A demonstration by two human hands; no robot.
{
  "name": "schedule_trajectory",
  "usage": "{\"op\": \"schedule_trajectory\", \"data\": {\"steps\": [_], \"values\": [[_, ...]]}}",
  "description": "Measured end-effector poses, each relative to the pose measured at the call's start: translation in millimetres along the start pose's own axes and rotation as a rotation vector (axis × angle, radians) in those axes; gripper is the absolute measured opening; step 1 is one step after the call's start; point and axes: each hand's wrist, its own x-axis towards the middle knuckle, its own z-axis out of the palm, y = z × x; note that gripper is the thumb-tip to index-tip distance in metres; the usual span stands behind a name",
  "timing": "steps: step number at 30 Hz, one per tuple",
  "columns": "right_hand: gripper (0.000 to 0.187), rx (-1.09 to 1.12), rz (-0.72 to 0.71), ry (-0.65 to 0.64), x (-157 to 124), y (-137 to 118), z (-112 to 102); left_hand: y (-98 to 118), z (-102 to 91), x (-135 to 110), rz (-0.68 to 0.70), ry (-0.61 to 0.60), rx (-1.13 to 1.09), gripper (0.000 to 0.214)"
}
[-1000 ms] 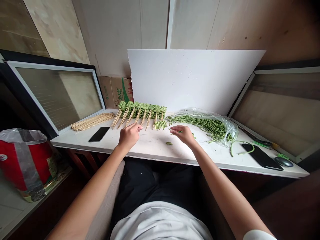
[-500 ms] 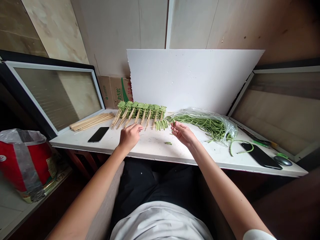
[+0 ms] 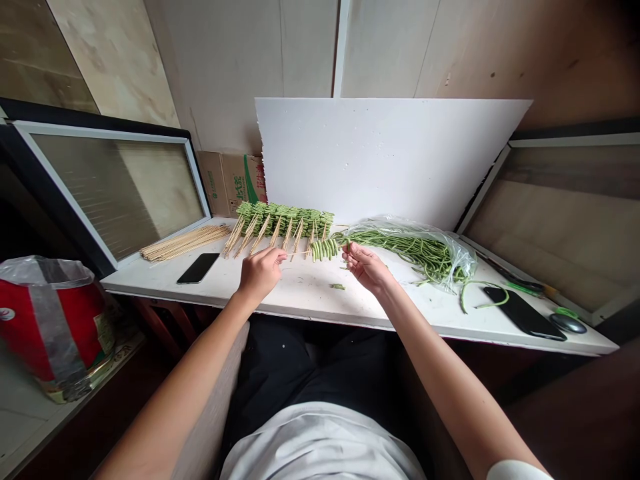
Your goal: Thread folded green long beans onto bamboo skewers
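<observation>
My left hand (image 3: 261, 272) is closed around the blunt end of a thin wooden skewer (image 3: 299, 253), which points to the right. Several short green bean pieces (image 3: 325, 250) are threaded side by side along it. At the skewer's tip, my right hand (image 3: 367, 265) pinches another green bean piece (image 3: 349, 246); whether the tip has entered it I cannot make out. Below the skewer, a loose cut bean piece (image 3: 338, 287) lies on the white table (image 3: 300, 290). Behind my hands stands a stack of filled bean skewers (image 3: 285, 220), their bare sticks pointing toward me.
Bare skewers (image 3: 185, 241) and a phone (image 3: 198, 268) lie at the left. Long green beans (image 3: 410, 247) fill a clear plastic bag at the right, near a black phone (image 3: 523, 313) and a mouse (image 3: 567, 323). A white board (image 3: 390, 157) stands at the back.
Both hands and the skewer hold nearly the same position. The whole view has shifted very slightly.
</observation>
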Motion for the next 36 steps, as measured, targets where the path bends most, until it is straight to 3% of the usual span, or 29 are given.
{"op": "schedule_trajectory", "data": {"steps": [10,24,36], "values": [[0.038,-0.103,-0.099,0.108,-8.4,-5.3,9.6,4.8,-2.3,2.7,0.017,0.005,0.018,0.040],[0.036,-0.023,-0.078,0.025,-9.0,-5.6,14.8,3.3,-4.1,2.3,-0.001,0.057,-0.004,0.042],[0.035,-0.067,-0.057,0.097,-10.3,-2.0,19.7,2.0,-4.3,1.1,0.034,0.071,0.001,0.040]]}}
